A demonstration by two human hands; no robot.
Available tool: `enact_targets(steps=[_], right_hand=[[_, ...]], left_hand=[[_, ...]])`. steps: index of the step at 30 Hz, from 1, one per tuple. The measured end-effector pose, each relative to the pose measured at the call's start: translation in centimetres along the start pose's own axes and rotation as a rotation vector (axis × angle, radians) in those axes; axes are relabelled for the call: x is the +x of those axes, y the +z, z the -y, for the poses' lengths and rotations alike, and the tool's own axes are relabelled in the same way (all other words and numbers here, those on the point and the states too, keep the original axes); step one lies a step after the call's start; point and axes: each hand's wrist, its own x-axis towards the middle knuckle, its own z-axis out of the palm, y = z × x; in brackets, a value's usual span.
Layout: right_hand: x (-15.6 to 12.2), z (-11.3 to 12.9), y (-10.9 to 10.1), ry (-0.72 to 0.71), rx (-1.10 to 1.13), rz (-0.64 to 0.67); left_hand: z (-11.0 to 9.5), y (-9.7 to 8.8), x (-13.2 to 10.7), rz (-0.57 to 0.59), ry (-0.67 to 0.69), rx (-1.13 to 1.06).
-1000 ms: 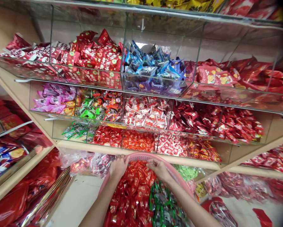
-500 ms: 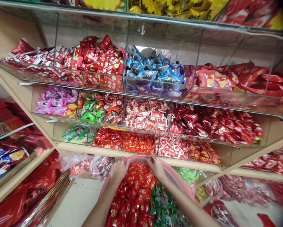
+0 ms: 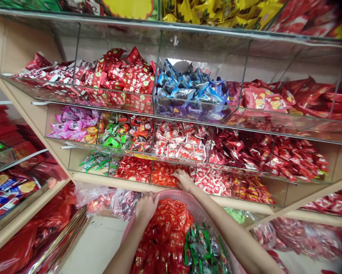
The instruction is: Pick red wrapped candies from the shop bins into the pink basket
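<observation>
My left hand grips the far rim of a pink plastic basket held up to the lowest shelf. The basket is heaped with red wrapped candies and some green wrapped candies. My right hand reaches past the basket rim into a glass bin of orange-red candies on the bottom tier. Its fingers are curled down among the wrappers; whether they hold any is hidden.
Glass-fronted bins fill three tiers: red packets, blue packets, purple candies, white-red candies. A wooden shelf edge runs under them. Bagged sweets lie below. Another shelf unit stands at the left.
My right hand left the basket rim and moved up into the orange-red candy bin. The left hand stayed on the rim. The view shifted down slightly.
</observation>
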Motion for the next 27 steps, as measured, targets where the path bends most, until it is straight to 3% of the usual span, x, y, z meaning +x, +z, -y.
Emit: enact_targets(steps=[10,14,20,23,27], right_hand=[[0.7,-0.5,0.4,-0.113,-0.04,0.062],[0.8,-0.4,0.8,-0.094,-0.064,0.096],[1.6,-0.5,0.7,-0.078,0.076,0.007],[2.2,-1.1,-0.4,-0.018,0.163,-0.082],[3.0,-1.8,-1.9,0.139,0.019,-0.066]], left_hand=[[-0.1,-0.2,0.0,0.013,-0.015,0.003],[-0.1,-0.1,0.0,-0.009,-0.008,0.009],[-0.2,-0.5,-0.1,0.022,-0.014,-0.002],[-0.3,-0.6,0.0,0.026,-0.027,-0.006],[-0.3,-0.5,0.0,0.03,-0.038,-0.014]])
